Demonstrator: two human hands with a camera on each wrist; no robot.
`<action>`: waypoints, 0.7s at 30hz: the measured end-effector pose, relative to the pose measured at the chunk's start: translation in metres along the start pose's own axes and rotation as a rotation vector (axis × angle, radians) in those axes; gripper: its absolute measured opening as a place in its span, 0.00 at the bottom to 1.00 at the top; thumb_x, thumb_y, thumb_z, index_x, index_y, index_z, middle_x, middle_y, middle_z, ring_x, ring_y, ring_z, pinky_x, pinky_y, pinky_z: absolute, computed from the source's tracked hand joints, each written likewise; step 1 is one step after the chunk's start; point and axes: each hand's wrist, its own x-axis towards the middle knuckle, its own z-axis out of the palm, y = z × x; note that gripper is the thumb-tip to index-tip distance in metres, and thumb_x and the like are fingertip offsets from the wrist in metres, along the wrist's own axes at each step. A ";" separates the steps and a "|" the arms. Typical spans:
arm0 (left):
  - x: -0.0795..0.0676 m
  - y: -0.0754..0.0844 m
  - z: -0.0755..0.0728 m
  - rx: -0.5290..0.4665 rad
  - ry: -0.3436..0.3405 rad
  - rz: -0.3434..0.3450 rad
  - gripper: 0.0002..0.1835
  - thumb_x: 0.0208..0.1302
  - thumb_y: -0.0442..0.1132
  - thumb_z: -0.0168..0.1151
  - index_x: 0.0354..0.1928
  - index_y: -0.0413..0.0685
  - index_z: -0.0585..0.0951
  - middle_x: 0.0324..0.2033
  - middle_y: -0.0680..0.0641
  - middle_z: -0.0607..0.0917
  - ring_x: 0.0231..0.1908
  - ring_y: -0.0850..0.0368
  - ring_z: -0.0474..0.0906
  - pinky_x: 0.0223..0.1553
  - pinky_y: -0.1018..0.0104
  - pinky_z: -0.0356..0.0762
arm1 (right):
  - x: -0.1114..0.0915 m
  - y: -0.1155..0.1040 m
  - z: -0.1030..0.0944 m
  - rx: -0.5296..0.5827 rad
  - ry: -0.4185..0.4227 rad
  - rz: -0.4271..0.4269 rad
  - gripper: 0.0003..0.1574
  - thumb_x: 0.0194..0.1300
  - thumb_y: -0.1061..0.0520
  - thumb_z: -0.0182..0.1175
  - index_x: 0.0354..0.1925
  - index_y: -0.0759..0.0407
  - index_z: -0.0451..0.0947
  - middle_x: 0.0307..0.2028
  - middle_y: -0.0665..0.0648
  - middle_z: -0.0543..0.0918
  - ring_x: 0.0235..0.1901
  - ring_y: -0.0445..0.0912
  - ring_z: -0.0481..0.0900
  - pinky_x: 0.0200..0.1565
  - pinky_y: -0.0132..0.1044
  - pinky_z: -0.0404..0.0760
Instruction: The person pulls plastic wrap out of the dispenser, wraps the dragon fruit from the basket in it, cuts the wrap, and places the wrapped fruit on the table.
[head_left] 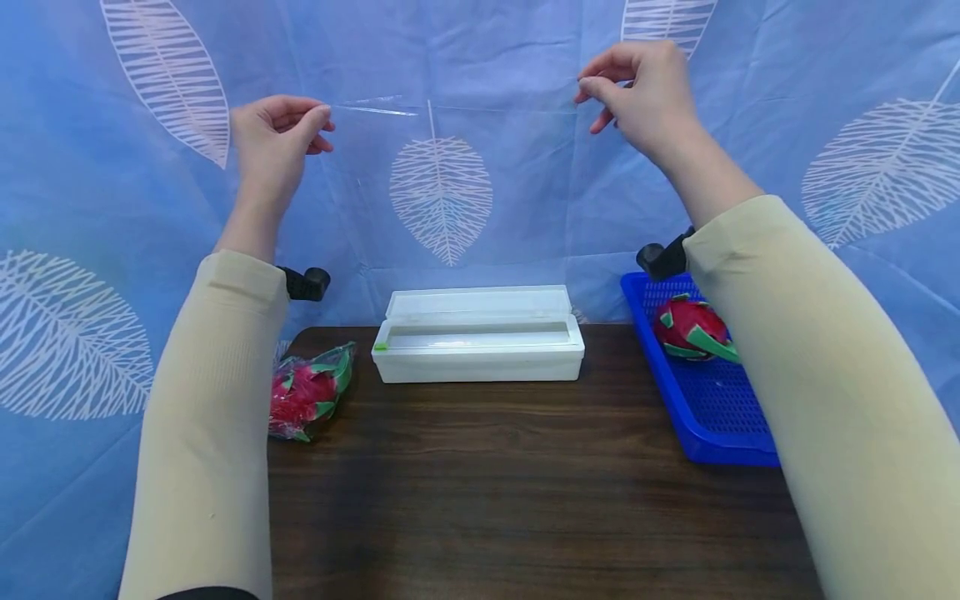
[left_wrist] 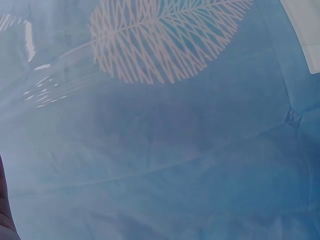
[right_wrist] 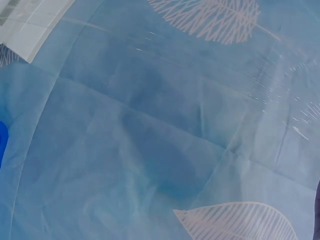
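Note:
Between my raised hands stretches a sheet of clear cling film (head_left: 375,109), its upper edge showing as a thin bright line in the head view. My left hand (head_left: 279,132) pinches one corner between thumb and fingers, and my right hand (head_left: 643,93) pinches the other. Glints and fine creases mark the film in both wrist views. Below it on the table stands a white cling film dispenser box (head_left: 480,368) with its lid tipped back. In the left wrist view only a sliver of the left hand shows at the edge.
At the table's left lies a dragon fruit (head_left: 309,393) wrapped in clear film. A blue basket (head_left: 693,450) on the right, partly behind my right sleeve, holds an unwrapped dragon fruit (head_left: 684,327). Behind the dark wooden table (head_left: 510,500) hangs a blue leaf-patterned cloth (head_left: 517,225).

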 end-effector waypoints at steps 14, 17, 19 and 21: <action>-0.006 0.011 -0.008 -0.063 -0.032 -0.004 0.07 0.59 0.35 0.69 0.37 0.39 0.87 0.29 0.46 0.85 0.26 0.55 0.81 0.37 0.74 0.80 | -0.001 -0.005 -0.002 0.019 -0.015 -0.001 0.21 0.67 0.48 0.59 0.53 0.56 0.82 0.43 0.53 0.85 0.25 0.37 0.81 0.44 0.29 0.78; -0.007 0.010 -0.015 -0.086 -0.067 0.004 0.04 0.60 0.33 0.68 0.35 0.39 0.88 0.28 0.46 0.85 0.24 0.55 0.81 0.36 0.74 0.80 | -0.004 -0.005 -0.005 0.051 -0.046 -0.023 0.19 0.67 0.48 0.60 0.50 0.58 0.83 0.38 0.50 0.85 0.25 0.38 0.81 0.41 0.30 0.79; -0.008 0.010 -0.020 -0.109 -0.101 -0.002 0.05 0.59 0.32 0.69 0.35 0.38 0.88 0.28 0.45 0.85 0.23 0.56 0.80 0.36 0.74 0.80 | -0.008 -0.004 -0.009 0.077 -0.073 -0.048 0.17 0.67 0.49 0.61 0.47 0.58 0.83 0.35 0.47 0.85 0.24 0.39 0.82 0.38 0.29 0.78; -0.010 0.011 -0.025 -0.137 -0.135 -0.010 0.05 0.59 0.32 0.69 0.35 0.36 0.87 0.27 0.45 0.85 0.23 0.56 0.80 0.36 0.74 0.81 | -0.012 -0.004 -0.014 0.101 -0.101 -0.071 0.15 0.67 0.50 0.61 0.45 0.58 0.84 0.32 0.45 0.84 0.23 0.39 0.82 0.35 0.28 0.78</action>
